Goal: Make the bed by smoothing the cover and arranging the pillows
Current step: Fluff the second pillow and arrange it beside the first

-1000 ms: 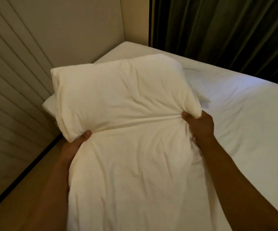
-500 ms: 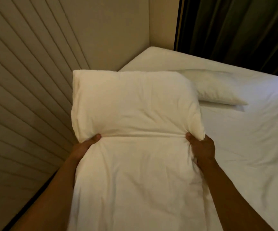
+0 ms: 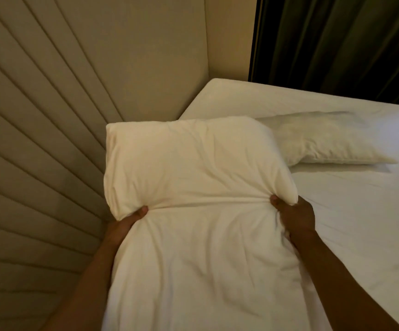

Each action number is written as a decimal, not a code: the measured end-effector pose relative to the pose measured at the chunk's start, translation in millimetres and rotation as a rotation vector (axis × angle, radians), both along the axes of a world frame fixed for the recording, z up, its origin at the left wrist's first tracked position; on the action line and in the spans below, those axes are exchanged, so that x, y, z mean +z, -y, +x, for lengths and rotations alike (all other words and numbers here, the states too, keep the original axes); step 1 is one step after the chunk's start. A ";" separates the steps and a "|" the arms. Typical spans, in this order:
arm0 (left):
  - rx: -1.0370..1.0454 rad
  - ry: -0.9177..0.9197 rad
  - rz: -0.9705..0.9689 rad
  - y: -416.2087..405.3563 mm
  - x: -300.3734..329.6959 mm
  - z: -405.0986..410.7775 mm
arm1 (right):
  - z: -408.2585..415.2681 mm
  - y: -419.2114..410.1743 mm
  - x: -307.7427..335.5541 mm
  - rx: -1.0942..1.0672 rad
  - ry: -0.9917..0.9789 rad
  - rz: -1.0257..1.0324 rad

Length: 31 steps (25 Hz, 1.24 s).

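Pillow (image 3: 193, 163) held up over bed's near corner, pinched mid-length | left hand (image 3: 127, 223) and right hand (image 3: 294, 216) fingers clamped on it | second pillow (image 3: 325, 139) flat beyond, partly hidden | padded headboard (image 3: 62, 115) left, curtain (image 3: 337, 44) behind | sheet (image 3: 361, 223) bare rightward

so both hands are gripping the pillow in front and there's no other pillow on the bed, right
Not quite. Both the left hand and right hand do grip the held pillow, but the head view shows a second pillow lying on the bed behind it.
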<state>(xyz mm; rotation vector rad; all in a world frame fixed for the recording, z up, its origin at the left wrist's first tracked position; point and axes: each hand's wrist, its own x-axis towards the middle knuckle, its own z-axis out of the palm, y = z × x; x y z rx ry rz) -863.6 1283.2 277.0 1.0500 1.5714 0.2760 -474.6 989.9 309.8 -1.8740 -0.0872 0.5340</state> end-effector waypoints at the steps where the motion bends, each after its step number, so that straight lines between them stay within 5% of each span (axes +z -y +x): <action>1: -0.015 0.014 0.014 -33.0 7.0 21.1 | 9.3 -22.3 2.3 -0.025 0.005 0.004; 4: -0.137 0.041 0.045 -128.5 12.9 80.3 | 44.2 -82.0 0.6 -0.107 -0.014 0.041; 9: -0.155 0.081 0.178 -211.7 106.9 193.6 | 101.5 -188.8 7.2 -0.185 -0.074 0.122; 18: -0.376 0.136 0.163 -489.1 106.9 352.1 | 199.5 -404.9 45.1 -0.351 0.089 0.084; 21: -0.361 -0.238 0.556 -539.5 98.0 408.1 | 233.0 -474.7 34.8 -0.217 -0.064 -0.200; 22: -0.442 -0.381 0.730 -539.9 91.6 426.1 | 236.3 -495.8 21.8 -0.095 -0.131 -0.310; 25: -0.937 -0.404 0.998 -500.2 19.6 462.8 | 213.5 -549.2 -37.3 0.391 -0.228 -0.465; 27: -1.245 -0.498 0.937 -483.5 -59.8 474.0 | 206.4 -575.4 -98.8 0.554 -0.001 -0.694; 31: -1.290 -0.630 1.059 -512.2 -173.5 462.4 | 203.9 -600.9 -191.4 0.535 0.338 -0.950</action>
